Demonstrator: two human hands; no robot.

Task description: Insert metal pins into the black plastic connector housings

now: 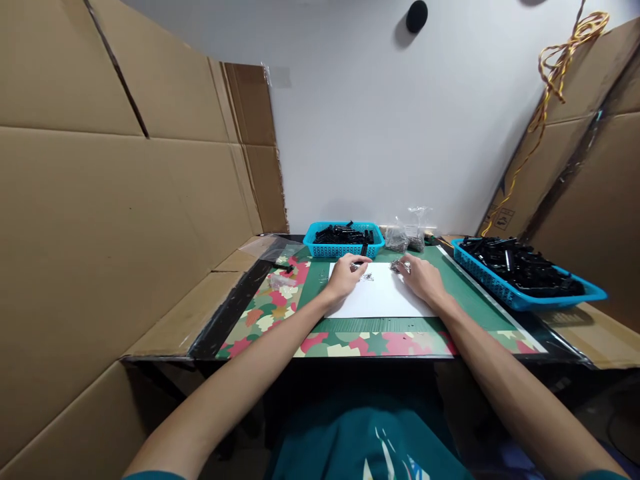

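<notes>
My left hand (345, 276) is over the left part of a white sheet (385, 301), its fingers closed in a pinch around a narrow black part (364, 249) that stands up in front of the far basket. Just below those fingertips lie a few small shiny metal pieces (369, 277). On the sheet's right side, my right hand (421, 275) bends its fingers down at a little heap of small silvery metal pieces (396, 266). The fingertips are pressed together there; whatever is between them is too small to make out.
A blue basket (320, 250) of black parts stands at the back, with clear bags (397, 239) beside it. Another full blue basket (515, 298) is at the right. A black part (283, 268) and crumpled plastic (281, 282) lie left. Cardboard walls (190, 173) flank the table.
</notes>
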